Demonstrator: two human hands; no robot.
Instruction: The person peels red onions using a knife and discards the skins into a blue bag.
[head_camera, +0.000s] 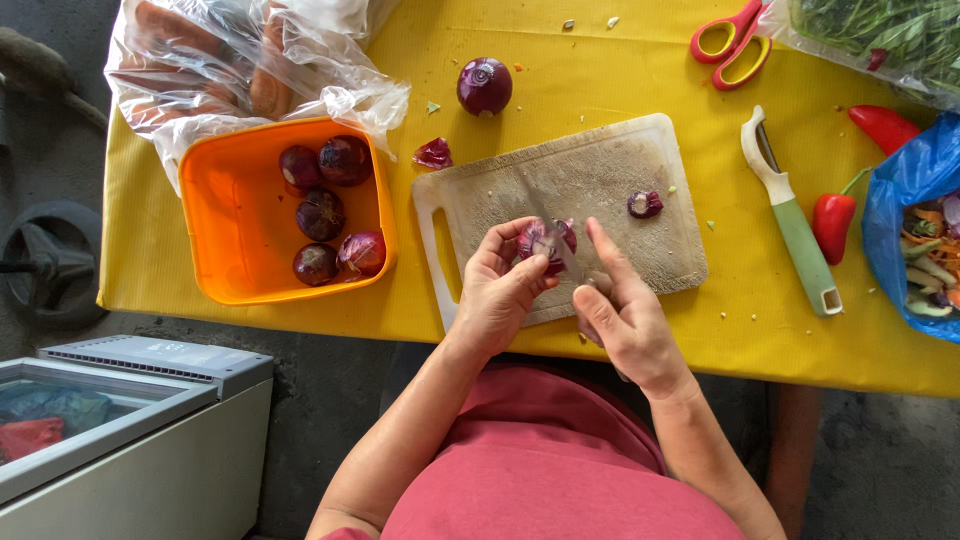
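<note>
My left hand (500, 290) holds a red onion (545, 240) just above the near edge of a worn white cutting board (590, 175). My right hand (620, 315) grips a knife (550, 222) by its handle, index finger stretched along it. The blade lies across the onion, pointing away from me. A cut-off onion end (645, 204) lies on the board to the right.
An orange tub (225, 240) with several red onions stands left of the board. On the yellow tablecloth (600, 70) lie a whole onion (485, 86), an onion skin (433, 154), a green-handled peeler (795, 225), red scissors (732, 45), red peppers (833, 222) and a blue scrap bag (915, 180).
</note>
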